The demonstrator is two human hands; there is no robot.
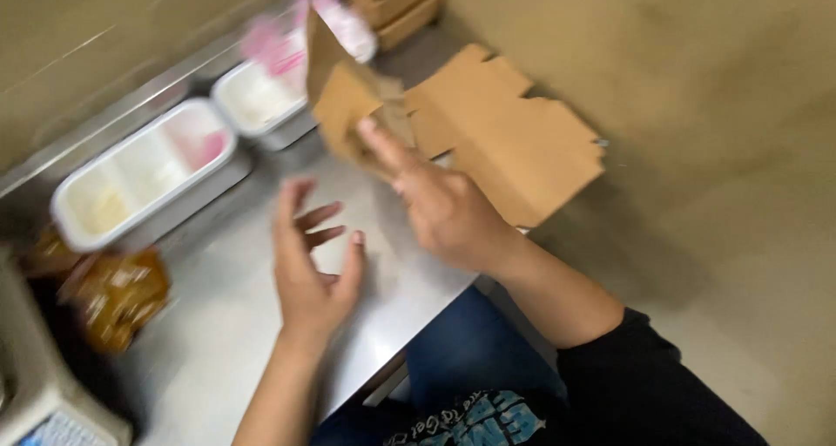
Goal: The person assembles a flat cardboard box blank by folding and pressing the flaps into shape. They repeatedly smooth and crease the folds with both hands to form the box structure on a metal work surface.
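Observation:
My right hand [440,198] grips a partly folded brown cardboard box [348,97], fingers on its lower flap, holding it tilted above the steel counter [226,324]. Behind it a stack of flat, unfolded brown cardboard blanks [514,132] lies at the counter's far edge. My left hand [309,263] hovers over the counter just left of the right hand, palm up, fingers spread, holding nothing. The picture is motion-blurred.
Two white rectangular trays [139,176] [257,97] sit along the counter's back rail, with pink and white items inside. A bag of brown food [117,293] lies at the left. More brown boxes [392,2] are stacked at the far end. Beige floor lies to the right.

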